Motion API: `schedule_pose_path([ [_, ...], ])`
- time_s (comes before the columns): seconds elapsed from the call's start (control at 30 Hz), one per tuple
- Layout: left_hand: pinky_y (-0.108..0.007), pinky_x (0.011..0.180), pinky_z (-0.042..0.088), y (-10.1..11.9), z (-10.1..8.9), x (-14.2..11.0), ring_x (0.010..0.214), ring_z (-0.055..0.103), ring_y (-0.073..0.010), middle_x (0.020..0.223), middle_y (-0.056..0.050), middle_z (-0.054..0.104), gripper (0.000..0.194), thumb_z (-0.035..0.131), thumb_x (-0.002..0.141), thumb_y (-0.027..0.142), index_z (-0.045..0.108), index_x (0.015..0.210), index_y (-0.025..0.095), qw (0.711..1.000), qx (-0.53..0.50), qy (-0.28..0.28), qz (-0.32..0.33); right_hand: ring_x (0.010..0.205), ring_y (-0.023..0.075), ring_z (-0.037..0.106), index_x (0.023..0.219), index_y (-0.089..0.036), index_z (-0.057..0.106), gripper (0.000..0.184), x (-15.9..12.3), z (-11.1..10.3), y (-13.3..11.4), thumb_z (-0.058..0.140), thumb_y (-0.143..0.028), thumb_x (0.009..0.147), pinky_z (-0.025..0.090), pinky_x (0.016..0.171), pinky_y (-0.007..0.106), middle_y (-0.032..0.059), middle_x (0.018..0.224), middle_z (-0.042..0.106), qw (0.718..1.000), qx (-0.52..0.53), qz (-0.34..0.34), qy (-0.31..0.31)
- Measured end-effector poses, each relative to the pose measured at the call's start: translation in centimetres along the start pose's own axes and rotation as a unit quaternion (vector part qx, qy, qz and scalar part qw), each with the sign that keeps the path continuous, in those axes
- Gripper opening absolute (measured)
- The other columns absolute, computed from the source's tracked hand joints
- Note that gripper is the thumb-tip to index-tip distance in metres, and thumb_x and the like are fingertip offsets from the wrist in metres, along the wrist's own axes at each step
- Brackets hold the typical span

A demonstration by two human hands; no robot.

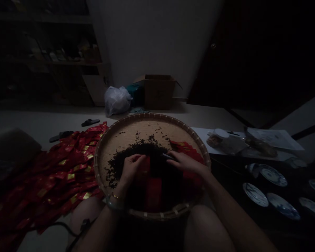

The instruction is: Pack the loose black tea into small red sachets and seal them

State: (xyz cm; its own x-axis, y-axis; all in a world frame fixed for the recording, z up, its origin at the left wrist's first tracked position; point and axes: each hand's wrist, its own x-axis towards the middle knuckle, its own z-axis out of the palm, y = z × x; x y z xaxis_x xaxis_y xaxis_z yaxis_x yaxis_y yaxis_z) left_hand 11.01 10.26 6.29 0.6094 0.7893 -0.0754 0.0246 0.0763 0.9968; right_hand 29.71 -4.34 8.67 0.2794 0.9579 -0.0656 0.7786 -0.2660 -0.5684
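Observation:
A round woven bamboo tray (112,140) rests on my knees, with a heap of dark loose tea leaves (136,150) in its middle. My left hand (131,168) is closed on the top of a red packet (152,185) that stands in the tray. My right hand (185,162) is closed on a small dark scoop (168,156), its tip at the leaves beside the packet's mouth. A few more red packets (185,146) lie in the tray behind my right hand.
A big pile of red and gold packets (65,171) covers the floor at left. Blue-and-white dishes (273,189) and a lidded jar (220,136) lie at right. A cardboard box (157,91), a plastic bag (117,99) and slippers (90,122) sit behind the tray.

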Motion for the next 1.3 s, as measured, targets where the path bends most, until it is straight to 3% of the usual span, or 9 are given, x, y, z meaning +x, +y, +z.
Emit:
schedule_pose_path([
  [0.17, -0.019, 0.048, 0.035, -0.6, 0.3, 0.2, 0.05, 0.047, -0.0095, 0.053, 0.002, 0.057, 0.047, 0.069, 0.061, 0.059, 0.065, 0.062, 0.012, 1.0, -0.004, 0.005, 0.031, 0.089, 0.0247, 0.062, 0.107, -0.015, 0.061, 0.037, -0.8, 0.1, 1.0, 0.069, -0.029, 0.074, 0.046, 0.076, 0.03, 0.0118, 0.102, 0.066, 0.989, -0.077, 0.067, -0.112],
  [0.3, -0.02, 0.043, 0.031, -0.7, 0.5, 0.0, 0.045, 0.041, -0.0083, 0.048, 0.003, 0.049, 0.058, 0.061, 0.06, 0.071, 0.056, 0.055, 0.013, 1.0, -0.001, -0.007, 0.013, 0.099, 0.0215, 0.06, 0.11, -0.016, 0.061, 0.03, 0.7, 0.9, -2.5, 0.056, -0.034, 0.086, 0.045, 0.083, 0.03, 0.0094, 0.109, 0.066, 0.999, 0.041, 0.004, -0.005],
  [0.47, -0.019, 0.039, 0.025, -0.5, 0.5, -0.3, 0.042, 0.032, -0.0063, 0.046, 0.005, 0.039, 0.062, 0.057, 0.06, 0.075, 0.045, 0.05, 0.016, 1.0, 0.009, -0.017, 0.012, 0.077, 0.0156, 0.061, 0.082, -0.015, 0.067, 0.012, 3.3, 2.8, -6.1, 0.067, -0.026, 0.077, 0.044, 0.07, 0.024, 0.0028, 0.082, 0.068, 0.982, 0.161, -0.044, 0.085],
  [0.57, -0.02, 0.039, 0.023, -0.1, 0.4, -0.5, 0.043, 0.029, -0.0059, 0.045, 0.005, 0.036, 0.063, 0.055, 0.06, 0.077, 0.041, 0.049, 0.017, 0.999, 0.019, -0.015, 0.021, 0.065, 0.0127, 0.057, 0.07, -0.014, 0.066, 0.009, 4.0, 3.1, -6.5, 0.066, -0.02, 0.077, 0.041, 0.062, 0.022, 0.0002, 0.067, 0.065, 0.978, 0.186, -0.042, 0.088],
  [0.77, -0.02, 0.041, 0.023, 0.0, 0.1, -0.4, 0.044, 0.029, -0.0064, 0.044, 0.005, 0.036, 0.063, 0.052, 0.063, 0.076, 0.041, 0.048, 0.017, 0.998, 0.042, -0.021, 0.03, 0.054, 0.0095, 0.05, 0.07, -0.013, 0.066, 0.013, 3.7, 2.5, -6.5, 0.059, -0.019, 0.079, 0.037, 0.053, 0.02, -0.0021, 0.056, 0.058, 0.974, 0.216, -0.043, 0.052],
  [0.87, -0.021, 0.042, 0.026, 0.1, -0.1, -0.3, 0.044, 0.034, -0.0074, 0.045, 0.004, 0.04, 0.059, 0.055, 0.065, 0.071, 0.046, 0.048, 0.016, 0.998, 0.054, -0.016, 0.035, 0.051, 0.0089, 0.049, 0.071, -0.013, 0.066, 0.013, 3.6, 2.2, -6.6, 0.059, -0.022, 0.079, 0.037, 0.049, 0.019, -0.0023, 0.055, 0.057, 0.969, 0.241, -0.024, 0.039],
  [1.07, -0.024, 0.062, 0.043, 0.6, -0.6, -0.5, 0.065, 0.058, -0.0155, 0.064, -0.001, 0.066, 0.026, 0.065, 0.068, 0.04, 0.069, 0.067, 0.015, 0.988, 0.11, -0.018, 0.109, 0.05, 0.0098, 0.054, 0.078, -0.013, 0.069, 0.012, 3.4, 2.3, -6.7, 0.065, -0.022, 0.071, 0.042, 0.048, 0.02, -0.0007, 0.063, 0.063, 0.955, 0.295, 0.03, 0.02],
  [1.2, -0.025, 0.064, 0.045, 0.3, -0.5, -0.5, 0.069, 0.06, -0.0176, 0.068, -0.003, 0.067, 0.025, 0.061, 0.073, 0.038, 0.069, 0.068, 0.015, 0.984, 0.125, -0.032, 0.124, 0.05, 0.0107, 0.055, 0.072, -0.013, 0.069, 0.011, 3.5, 2.4, -6.7, 0.063, -0.022, 0.071, 0.042, 0.047, 0.02, -0.0003, 0.059, 0.063, 0.962, 0.272, 0.016, 0.019],
  [1.3, -0.029, 0.076, 0.048, 0.0, -0.4, -0.2, 0.085, 0.062, -0.0205, 0.088, -0.007, 0.07, 0.033, 0.053, 0.079, 0.043, 0.069, 0.085, 0.015, 0.99, 0.092, -0.006, 0.109, 0.051, 0.0109, 0.056, 0.07, -0.014, 0.069, 0.008, 4.2, 1.7, -6.4, 0.064, -0.02, 0.071, 0.044, 0.048, 0.02, -0.0004, 0.06, 0.063, 0.96, 0.273, 0.017, 0.052],
])
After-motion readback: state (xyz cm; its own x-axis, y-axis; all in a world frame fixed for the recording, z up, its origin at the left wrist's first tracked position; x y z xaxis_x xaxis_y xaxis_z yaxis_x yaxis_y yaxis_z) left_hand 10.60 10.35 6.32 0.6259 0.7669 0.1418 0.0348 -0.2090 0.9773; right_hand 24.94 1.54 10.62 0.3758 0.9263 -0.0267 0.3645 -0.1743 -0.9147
